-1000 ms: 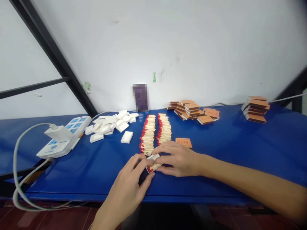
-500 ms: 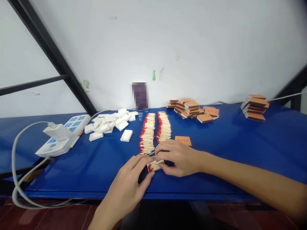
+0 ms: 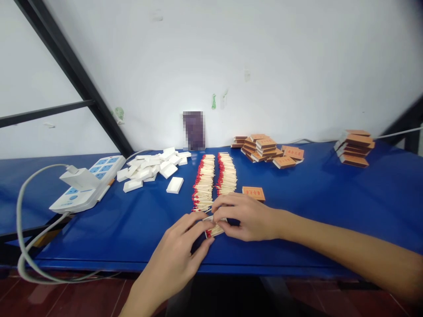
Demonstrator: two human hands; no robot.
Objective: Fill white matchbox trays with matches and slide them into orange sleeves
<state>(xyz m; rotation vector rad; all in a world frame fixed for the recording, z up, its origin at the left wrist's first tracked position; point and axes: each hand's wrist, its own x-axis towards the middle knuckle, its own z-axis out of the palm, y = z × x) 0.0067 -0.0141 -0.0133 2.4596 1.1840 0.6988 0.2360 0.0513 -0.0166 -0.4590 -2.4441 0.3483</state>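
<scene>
My left hand (image 3: 176, 255) and my right hand (image 3: 246, 215) meet near the front of the blue table (image 3: 330, 207), both pinched on a small white tray of red-tipped matches (image 3: 214, 228). Just behind my fingers lie two long rows of loose matches (image 3: 214, 178) with red heads. A single orange matchbox sleeve (image 3: 254, 193) lies flat right of the rows, close to my right hand. A lone white inner tray (image 3: 175, 185) sits left of the rows.
A heap of white inner trays (image 3: 150, 166) lies at the back left, beside a white power strip (image 3: 87, 182) with a grey cable (image 3: 23, 237). Orange matchboxes are piled at the back centre (image 3: 266, 150) and stacked at the back right (image 3: 355, 147). Black frame bars cross the wall at left.
Both hands stay on the small tray of matches; my right fingers have shifted slightly over it. The view has tilted a little.
</scene>
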